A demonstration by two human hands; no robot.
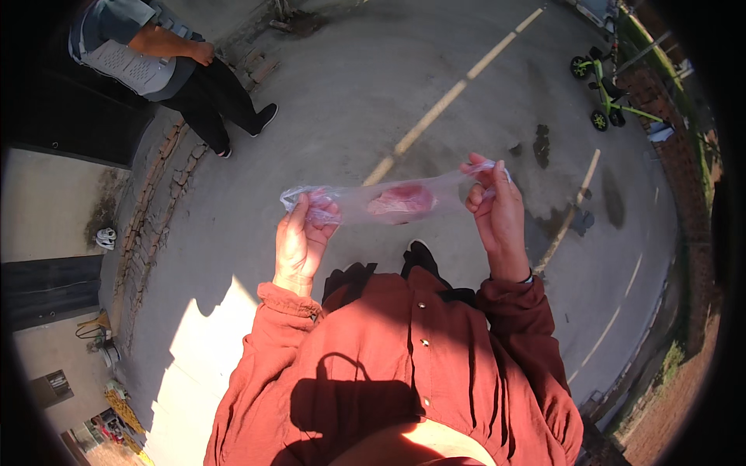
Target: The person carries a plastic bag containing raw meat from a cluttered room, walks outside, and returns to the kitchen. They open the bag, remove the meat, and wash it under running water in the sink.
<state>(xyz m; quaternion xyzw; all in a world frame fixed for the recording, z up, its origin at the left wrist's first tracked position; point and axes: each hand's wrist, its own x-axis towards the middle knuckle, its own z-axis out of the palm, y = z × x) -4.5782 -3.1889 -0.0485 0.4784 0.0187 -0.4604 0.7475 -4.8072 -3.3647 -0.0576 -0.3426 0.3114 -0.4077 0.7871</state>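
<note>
A thin, clear plastic bag is stretched sideways in front of my body, above the ground. Inside its middle lies a pinkish-red lump that looks like raw meat. My left hand grips the bunched plastic at one end, thumb on top. At the other end, slightly higher in the picture, my right hand pinches the plastic between thumb and fingers. Both wrists come out of rust-red sleeves.
A person in dark trousers stands at the upper left beside a cracked brick edging. A green-framed wheeled scooter is parked at the upper right. White shoes and a broom sit along the left wall. Wet patches mark the concrete.
</note>
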